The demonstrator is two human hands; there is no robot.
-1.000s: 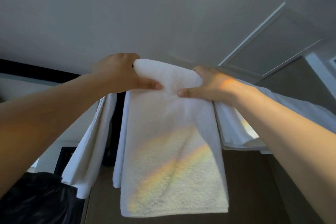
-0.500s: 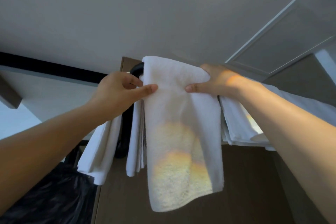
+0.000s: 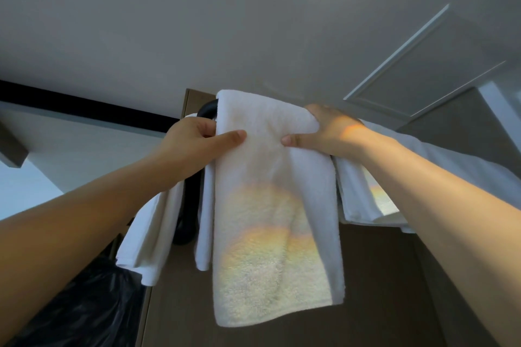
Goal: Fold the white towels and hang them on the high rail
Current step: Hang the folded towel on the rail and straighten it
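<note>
A folded white towel (image 3: 270,205) hangs over the high black rail (image 3: 207,108), its front flap reaching down the middle of the view. My left hand (image 3: 194,144) grips the towel's left edge near the top, thumb on the front. My right hand (image 3: 324,132) grips its right edge at the fold, thumb pressed on the front. Another white towel (image 3: 149,236) hangs to the left, partly behind my left forearm. A further white towel (image 3: 366,200) hangs to the right behind my right arm. Most of the rail is hidden under the cloth.
The grey ceiling (image 3: 225,22) is close above, with a framed hatch panel (image 3: 437,65) at the right. Brown wall panels (image 3: 380,290) lie behind the towels. A black plastic bag (image 3: 90,307) sits at the lower left. The rail's black bracket (image 3: 187,214) runs down between two towels.
The view has shifted so the rail's black end now shows. The towel has slid further over the rail, so its front flap hangs shorter. Both hands have kept their hold at the top.
</note>
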